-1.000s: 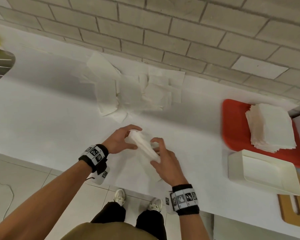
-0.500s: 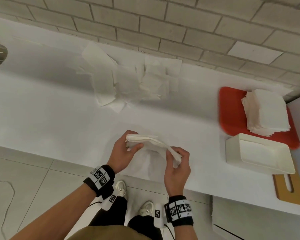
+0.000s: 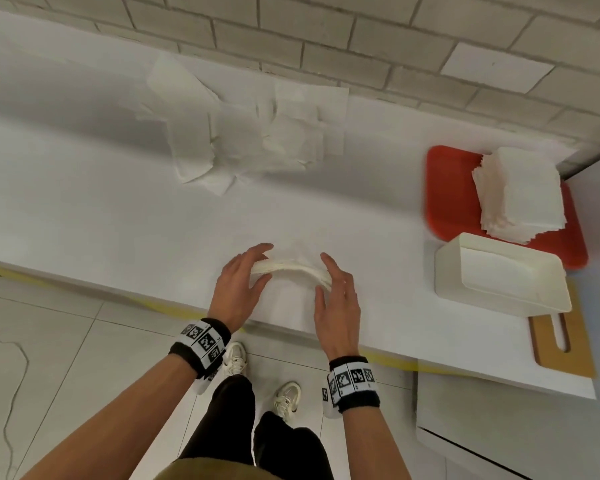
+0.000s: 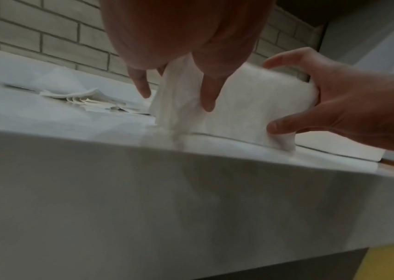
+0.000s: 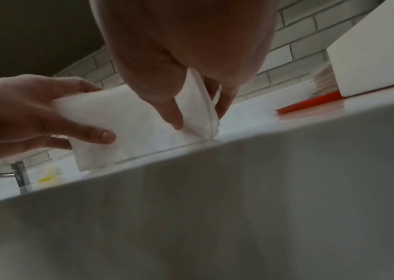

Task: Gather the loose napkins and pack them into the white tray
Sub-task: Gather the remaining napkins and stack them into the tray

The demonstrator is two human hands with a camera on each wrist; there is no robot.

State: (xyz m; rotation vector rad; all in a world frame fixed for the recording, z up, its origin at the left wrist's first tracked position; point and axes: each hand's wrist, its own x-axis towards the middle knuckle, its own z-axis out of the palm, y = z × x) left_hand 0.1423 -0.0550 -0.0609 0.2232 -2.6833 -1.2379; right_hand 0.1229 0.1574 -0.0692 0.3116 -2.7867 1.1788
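Head view shows the bundle of napkins (image 3: 289, 268) standing on edge at the near side of the counter (image 3: 118, 216), squeezed between both hands so that it bows upward in the middle. Its long axis runs left to right, across the person's body. The left hand (image 3: 238, 289) clasps the left end with thumb in front and fingers behind, and the right hand (image 3: 336, 299) clasps the right end the same way; the two wrist views confirm each thumb pressed on the near face of the paper and the lower edge touching the counter. So both hands are grasping the bundle, neither clenched nor free.

The white tray (image 3: 499, 282) lies to the right of the bundle, well apart from it, on the same near strip of counter, and the right hand is the nearer one. The tray's long side runs roughly left to right as well, tilted a little, so the bundle is already close to lined up with it; the coming move looks like a carry to the right and a lowering in, with little turning needed. The tray seems empty, though its floor is pale and hard to read.

Farther out, more loose napkins (image 3: 250, 133) lie scattered by the brick wall (image 3: 326, 29). A neat napkin stack (image 3: 520, 195) sits on a red board (image 3: 447, 188) just behind the tray, and a wooden board (image 3: 561, 344) pokes out from under the tray's near right corner.
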